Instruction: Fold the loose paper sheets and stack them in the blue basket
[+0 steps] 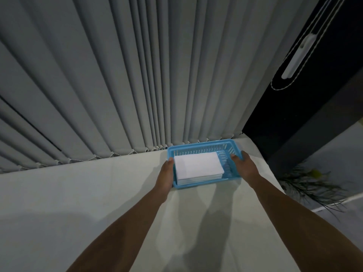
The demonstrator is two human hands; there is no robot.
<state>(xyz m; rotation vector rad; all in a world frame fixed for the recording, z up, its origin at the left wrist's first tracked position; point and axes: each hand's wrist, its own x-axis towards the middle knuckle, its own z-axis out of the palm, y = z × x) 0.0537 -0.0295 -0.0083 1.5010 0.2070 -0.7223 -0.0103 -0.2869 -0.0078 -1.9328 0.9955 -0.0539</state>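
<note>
Both hands, left hand (167, 173) and right hand (243, 165), gripped the blue basket (200, 147) ends, steadying the stacked folded sheets (198, 165) right of centre.

A blue slotted basket (200, 147) holds white folded paper (197, 165) beside grey pleated blinds (117, 85).

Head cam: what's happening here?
A person grips the blue basket at both ends, the left hand on its left end and the right hand on its right. It is at the far side of the white table, by the grey blinds. A stack of folded white paper lies inside, toward the left end.
</note>
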